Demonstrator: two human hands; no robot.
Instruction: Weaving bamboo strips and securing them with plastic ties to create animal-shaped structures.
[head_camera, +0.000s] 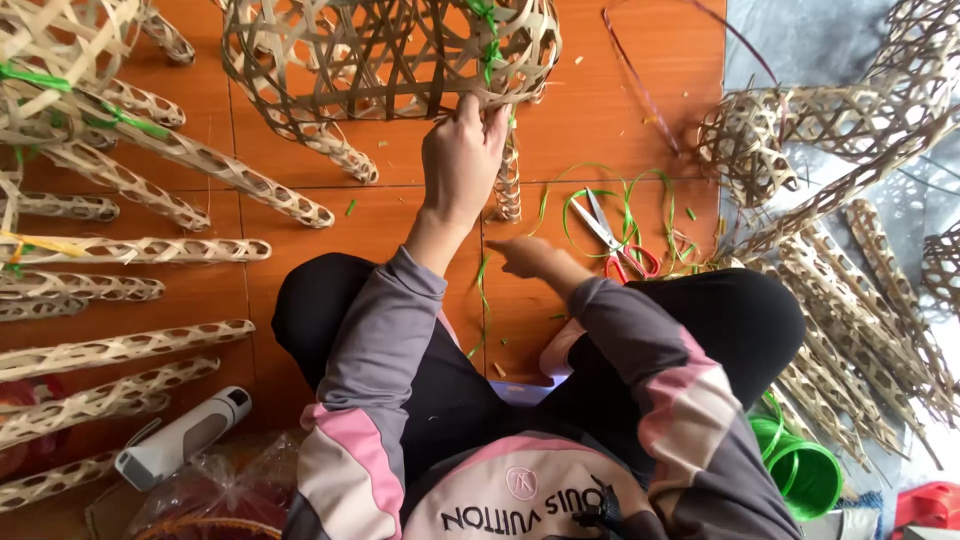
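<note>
A large open-weave bamboo basket (390, 50) lies on the orange tiled floor in front of me. My left hand (462, 155) grips its lower rim, beside a green tie knotted on the weave. My right hand (522, 256) is lower, near my knee, pinching a thin green plastic strip (485, 300) that trails down toward my lap. Red-handled scissors (612, 238) lie just right of that hand among loops of green strip.
Woven bamboo tubes (130, 250) lie in rows at left, and more are heaped at right (850, 300). A roll of green strip (800, 465) sits lower right. A white handheld device (180, 435) and a plastic bag lie lower left.
</note>
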